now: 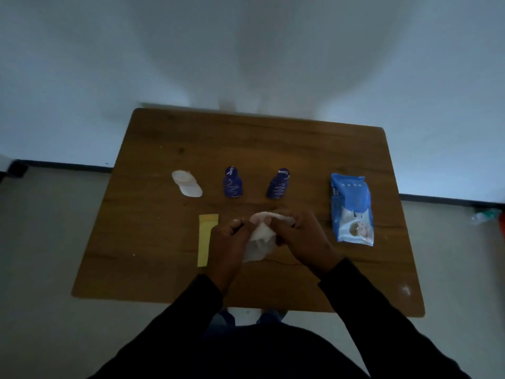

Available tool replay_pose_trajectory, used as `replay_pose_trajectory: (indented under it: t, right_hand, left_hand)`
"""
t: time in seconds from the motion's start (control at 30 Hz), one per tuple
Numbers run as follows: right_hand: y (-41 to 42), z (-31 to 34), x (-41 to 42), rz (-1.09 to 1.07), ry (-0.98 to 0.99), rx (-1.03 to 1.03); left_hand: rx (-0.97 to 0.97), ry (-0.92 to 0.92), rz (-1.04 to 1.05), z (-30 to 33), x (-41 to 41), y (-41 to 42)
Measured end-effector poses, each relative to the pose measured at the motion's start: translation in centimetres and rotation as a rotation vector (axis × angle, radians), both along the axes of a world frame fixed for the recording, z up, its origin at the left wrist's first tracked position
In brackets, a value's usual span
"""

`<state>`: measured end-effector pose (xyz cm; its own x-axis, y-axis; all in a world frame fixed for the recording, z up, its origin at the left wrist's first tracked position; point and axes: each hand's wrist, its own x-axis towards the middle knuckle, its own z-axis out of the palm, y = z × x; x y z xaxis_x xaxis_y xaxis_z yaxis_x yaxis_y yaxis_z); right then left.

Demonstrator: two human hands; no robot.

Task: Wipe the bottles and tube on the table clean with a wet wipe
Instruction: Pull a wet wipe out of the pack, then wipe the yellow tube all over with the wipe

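Observation:
Both hands meet over the middle of the wooden table (273, 149). My left hand (228, 239) and my right hand (300, 236) each grip a white wet wipe (258, 242), which hangs crumpled between them. A pale rounded item (266, 215) shows at the fingertips; what it is I cannot tell. Two dark blue bottles (232, 183) (278, 184) stand behind the hands. A white bottle (186, 183) stands further left. A flat yellow tube (206, 237) lies just left of my left hand.
A blue pack of wet wipes (351, 209) lies on the table to the right of my right hand. The table stands close to a white wall. A green and red object (492, 217) lies on the floor at far right.

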<state>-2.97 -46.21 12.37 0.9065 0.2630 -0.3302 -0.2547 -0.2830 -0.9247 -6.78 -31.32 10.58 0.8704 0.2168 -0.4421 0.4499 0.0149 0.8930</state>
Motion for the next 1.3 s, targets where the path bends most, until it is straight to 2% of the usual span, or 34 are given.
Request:
replay_pose_trajectory:
  t: [0.17,0.27,0.3,0.37,0.43,0.53,0.63,0.7,0.77,0.83,0.9,1.0,1.1,1.13,1.17,1.2,1.27,1.3]
  right_hand:
    - [2.7,0.1,-0.1,0.135,0.012,-0.092]
    - [3.9,-0.4,0.1,0.114,0.016,-0.198]
    - [4.4,-0.5,0.1,0.080,0.028,-0.186]
    - [5.4,0.0,0.1,-0.013,0.129,-0.033]
    - [6.3,0.3,0.2,0.014,0.213,0.052]
    - [6.8,0.2,0.1,0.156,0.222,-0.015]
    - [6.7,-0.1,-0.1,0.153,0.276,-0.055]
    - [6.6,-0.2,-0.2,0.133,0.296,-0.106]
    - [6.8,0.0,-0.1,0.019,0.315,-0.052]
    - [7.1,0.6,-0.1,-0.125,0.392,0.136]
    - [7.5,1.0,0.1,-0.083,0.436,0.200]
    - [7.9,0.6,-0.2,0.100,0.451,0.068]
    - [8.5,0.0,-1.0,-0.009,0.556,0.157]
    - [8.7,0.0,-1.2,-0.068,0.580,0.207]
    - [8.8,0.1,-1.2,-0.110,0.595,0.250]
    - [8.9,0.2,-1.2,-0.145,0.605,0.288]
    - [9.0,0.3,-1.0,-0.241,0.619,0.358]
    - [9.1,0.3,-0.9,-0.301,0.629,0.395]
  left_hand:
    - [-0.062,-0.021,0.186,0.6,-0.3,3.7]
    - [-0.048,-0.050,0.185,0.8,-0.1,5.5]
    - [-0.040,-0.057,0.161,0.5,-0.1,6.0]
    - [-0.052,-0.060,0.091,0.1,-0.2,6.7]
    - [-0.035,-0.066,0.034,-0.1,-0.4,7.1]
    - [0.053,-0.104,0.053,-0.2,-0.4,7.5]
    - [0.078,-0.093,0.153,-0.4,0.1,8.2]
    - [0.079,-0.076,0.145,-0.2,0.3,8.5]
    - [0.051,-0.066,0.053,-0.1,0.2,8.8]
    - [0.034,-0.073,-0.020,0.0,-0.2,9.0]
    - [0.005,-0.064,-0.003,-0.1,-0.2,8.7]
    - [0.041,-0.023,0.084,0.6,-0.1,8.5]
    - [-0.028,-0.010,-0.021,1.6,-1.1,10.2]
    - [0.007,0.004,-0.004,1.3,-1.1,10.1]
    - [0.070,0.077,0.098,0.3,-0.7,10.1]
    - [0.234,0.122,0.217,-1.8,-0.2,11.2]
    - [0.708,0.353,0.702,-6.0,3.7,8.9]
    - [0.806,0.422,0.816,-6.6,3.7,8.3]
